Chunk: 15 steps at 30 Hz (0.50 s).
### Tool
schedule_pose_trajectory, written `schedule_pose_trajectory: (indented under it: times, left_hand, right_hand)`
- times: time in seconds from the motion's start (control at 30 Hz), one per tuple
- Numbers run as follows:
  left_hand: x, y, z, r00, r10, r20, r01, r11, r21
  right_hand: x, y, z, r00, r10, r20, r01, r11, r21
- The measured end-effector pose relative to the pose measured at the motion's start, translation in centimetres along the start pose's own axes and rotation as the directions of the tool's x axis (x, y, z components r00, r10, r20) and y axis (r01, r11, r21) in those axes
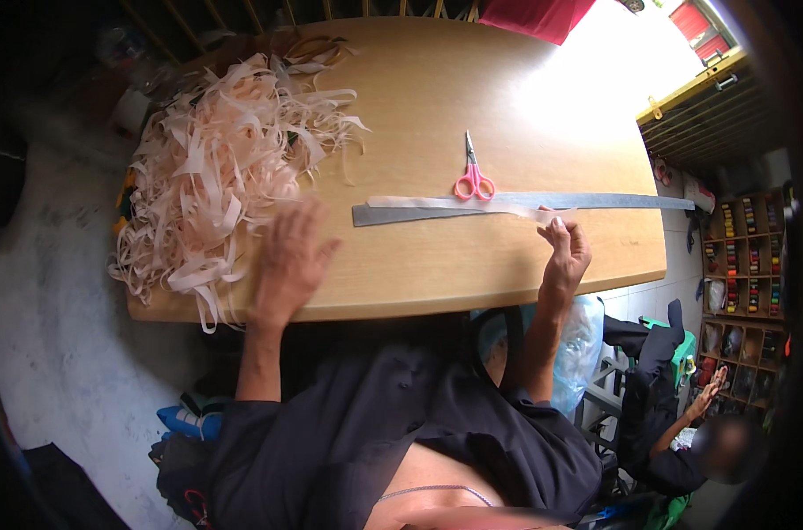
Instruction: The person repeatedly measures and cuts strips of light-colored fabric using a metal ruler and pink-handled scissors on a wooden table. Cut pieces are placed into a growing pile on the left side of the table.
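My right hand pinches one end of a pale pink fabric strip between thumb and fingertips. The strip stretches leftward along a long grey metal ruler, partly on top of it. My left hand is slightly blurred, with its fingers stretched out and the thumb apart. It hovers over or rests on the near edge of a big tangled heap of pale pink strips; whether it touches them I cannot tell. Small scissors with pink handles lie just beyond the ruler, blades pointing away from me.
The wooden table has a rounded near edge, with strip ends hanging over it at left. A second pair of scissors lies behind the heap. A clear plastic bag stands by my right arm. Another person sits at right, near thread shelves.
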State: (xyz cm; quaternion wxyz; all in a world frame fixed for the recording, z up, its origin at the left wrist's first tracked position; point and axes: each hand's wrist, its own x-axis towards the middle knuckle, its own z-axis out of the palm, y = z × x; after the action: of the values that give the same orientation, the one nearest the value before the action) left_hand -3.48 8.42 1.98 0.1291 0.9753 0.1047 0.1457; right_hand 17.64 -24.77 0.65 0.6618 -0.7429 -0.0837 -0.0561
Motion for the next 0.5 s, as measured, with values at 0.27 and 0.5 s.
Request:
schedule_pose_trajectory:
  times: [0.27, 0.5]
  left_hand:
    - [0.6, 2.2, -2.5, 0.986, -0.111, -0.126, 0.107, 0.993, -0.042]
    - [0.3, 9.3, -3.1, 0.993, 0.059, -0.106, -0.098, 0.908, -0.408]
  right_hand:
    - [-2.6, -6.4, 3.3, 0.941, -0.155, 0.3, 0.131, 0.986, 0.1]
    - [-6.1, -10.6, 5.9, 0.655, -0.317, 0.686, 0.244, 0.948, 0.205]
